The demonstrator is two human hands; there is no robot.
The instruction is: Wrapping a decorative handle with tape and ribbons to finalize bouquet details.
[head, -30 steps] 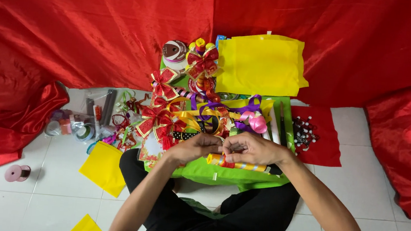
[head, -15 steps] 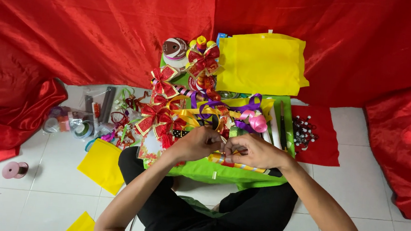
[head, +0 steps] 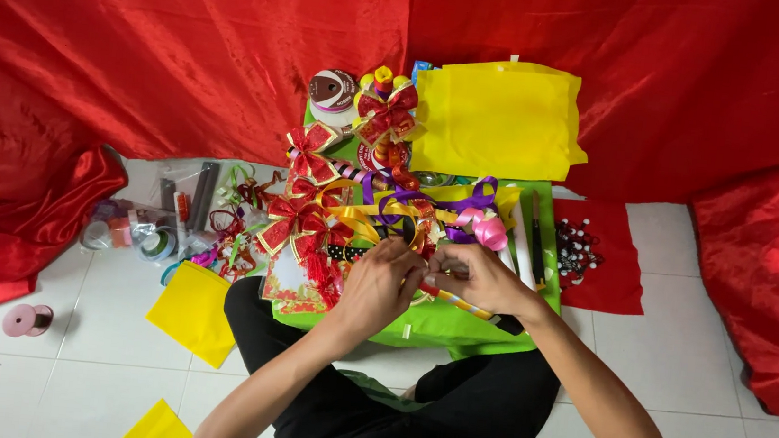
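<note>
My left hand (head: 385, 281) and my right hand (head: 479, 277) meet over a green board (head: 436, 324) in front of my crossed legs. Both pinch a small piece of ribbon (head: 426, 272) between their fingertips; the fingers hide most of it. Below my right hand a striped stick (head: 471, 308) lies on the board. Loose yellow, purple and pink ribbons (head: 429, 208) are piled just beyond my hands. Red and gold bows (head: 298, 225) lie to the left of my left hand.
A yellow cloth (head: 499, 120) lies at the back against red fabric (head: 178, 37). A ribbon spool (head: 332, 90) stands left of it. Small tools and tape rolls (head: 156, 225) sit at the left, yellow sheets (head: 195, 310) on the tiles, beads on a red cloth (head: 595, 258) at the right.
My hands have stayed together over the board, shifting slightly while working the ribbon piece. My left elbow has swung a little to the left.
</note>
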